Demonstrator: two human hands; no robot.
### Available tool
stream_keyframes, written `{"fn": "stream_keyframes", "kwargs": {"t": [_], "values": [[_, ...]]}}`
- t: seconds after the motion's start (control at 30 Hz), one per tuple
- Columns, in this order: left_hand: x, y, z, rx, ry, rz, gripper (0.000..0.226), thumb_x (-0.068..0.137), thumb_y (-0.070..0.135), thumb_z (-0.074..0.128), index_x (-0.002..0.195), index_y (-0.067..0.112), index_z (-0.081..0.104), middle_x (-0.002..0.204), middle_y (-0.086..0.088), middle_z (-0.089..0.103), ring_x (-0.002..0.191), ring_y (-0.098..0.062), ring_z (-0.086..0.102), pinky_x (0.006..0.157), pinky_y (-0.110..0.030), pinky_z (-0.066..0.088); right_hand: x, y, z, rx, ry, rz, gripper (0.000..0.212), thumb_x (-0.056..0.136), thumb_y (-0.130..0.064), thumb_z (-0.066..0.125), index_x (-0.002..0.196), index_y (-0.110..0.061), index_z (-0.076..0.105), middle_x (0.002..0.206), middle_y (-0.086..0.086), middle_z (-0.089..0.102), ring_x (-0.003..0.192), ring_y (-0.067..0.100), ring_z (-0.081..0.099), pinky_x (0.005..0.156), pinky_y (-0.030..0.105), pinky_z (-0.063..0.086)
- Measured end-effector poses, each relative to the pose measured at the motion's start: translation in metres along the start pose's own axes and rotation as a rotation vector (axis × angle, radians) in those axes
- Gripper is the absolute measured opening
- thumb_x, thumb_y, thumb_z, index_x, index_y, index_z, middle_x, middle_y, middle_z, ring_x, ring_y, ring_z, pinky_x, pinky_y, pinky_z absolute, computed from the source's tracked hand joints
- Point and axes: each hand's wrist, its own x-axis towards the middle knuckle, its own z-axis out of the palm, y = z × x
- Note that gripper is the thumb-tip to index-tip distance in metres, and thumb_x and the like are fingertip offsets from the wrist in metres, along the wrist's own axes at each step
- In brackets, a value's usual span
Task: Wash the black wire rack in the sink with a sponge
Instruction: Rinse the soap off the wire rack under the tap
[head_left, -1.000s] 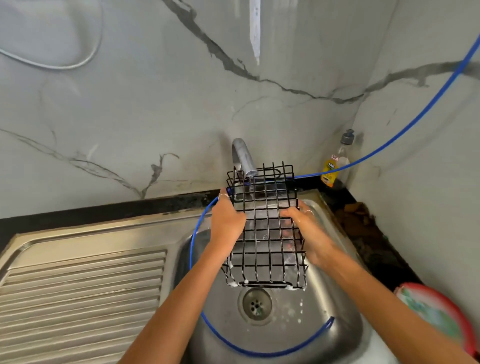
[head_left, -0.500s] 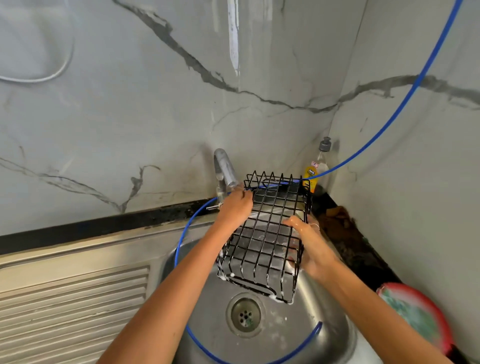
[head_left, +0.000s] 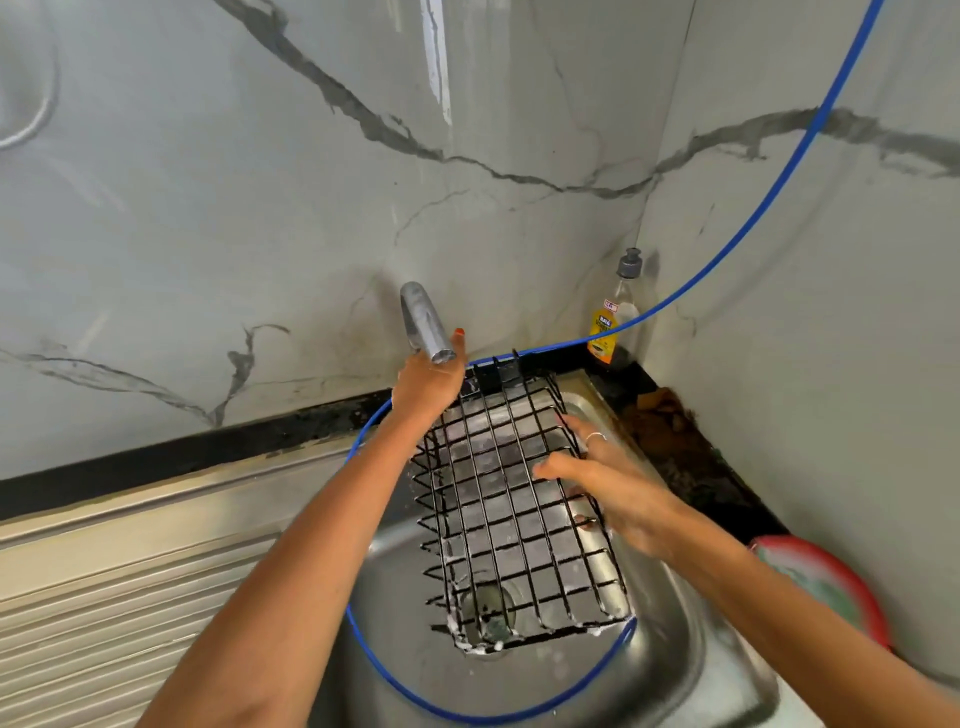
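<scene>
Reaching up, my left hand (head_left: 428, 382) meets the tap (head_left: 426, 325), thumb raised, grip hidden, presumably to start rinsing. My right hand (head_left: 608, 480), fingers spread, steadies the soapy rack (head_left: 514, 514) lying tilted in the sink (head_left: 670, 670) over the drain.

This was a home kitchen: a stainless steel sink (head_left: 717, 644) with a ribbed drainboard (head_left: 93, 613) sat in a corner of grey marble-look wall (head_left: 260, 208), with a tap (head_left: 423, 322) and a dish soap bottle (head_left: 615, 317) behind.
</scene>
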Motion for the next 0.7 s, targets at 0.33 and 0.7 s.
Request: {"fn": "stream_keyframes", "kwargs": {"t": [0.33,0.7], "values": [[-0.002,-0.018,-0.024,-0.077,-0.408,-0.172,0.069,0.096,0.065,0.022,0.153,0.027,0.020,0.159,-0.011,0.018,0.146,-0.031,0.018,0.115,-0.049,0.019,0.018,-0.014,0.012,-0.399,-0.050,-0.131,0.090,0.067,-0.032,0.080,0.142,-0.045,0.031,0.122,-0.004,0.048,0.104,0.004,0.049,0.074,0.017,0.040],[-0.018,-0.060,-0.072,-0.334,-0.617,-0.322,0.024,0.078,0.047,0.067,0.089,0.027,0.065,0.094,0.005,0.065,0.081,-0.018,0.057,0.081,-0.041,0.043,0.027,-0.049,0.025,-1.117,-0.275,-0.475,0.099,0.067,-0.036,0.076,0.147,-0.043,0.020,0.131,-0.004,0.041,0.119,0.013,0.045,0.089,0.024,0.041]]}}
